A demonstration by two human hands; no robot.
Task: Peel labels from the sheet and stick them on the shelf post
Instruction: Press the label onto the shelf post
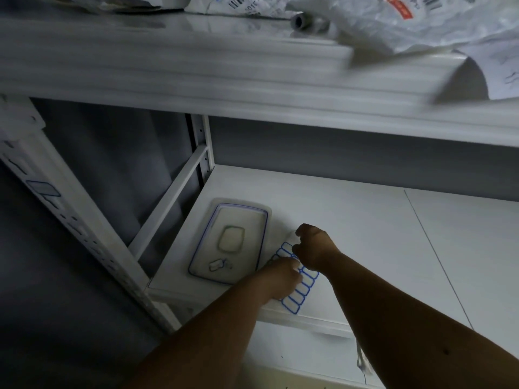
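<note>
A sheet of blue-bordered labels (297, 293) lies on the white shelf board (365, 234). My left hand (280, 279) presses down on the sheet's left part with its fingers. My right hand (313, 248) hovers over the sheet's far end with curled fingers at a label's edge; whether it pinches a label is hidden. The white perforated shelf post (84, 231) slants down the left side, and one blue-bordered label (43, 188) sits stuck on it.
A clear plastic lid with a blue rim (230, 242) lies left of the sheet. The upper shelf (252, 80) overhangs, loaded with white plastic bags (393, 18) and a grey tube (303, 22). A diagonal brace (171, 203) crosses behind the post.
</note>
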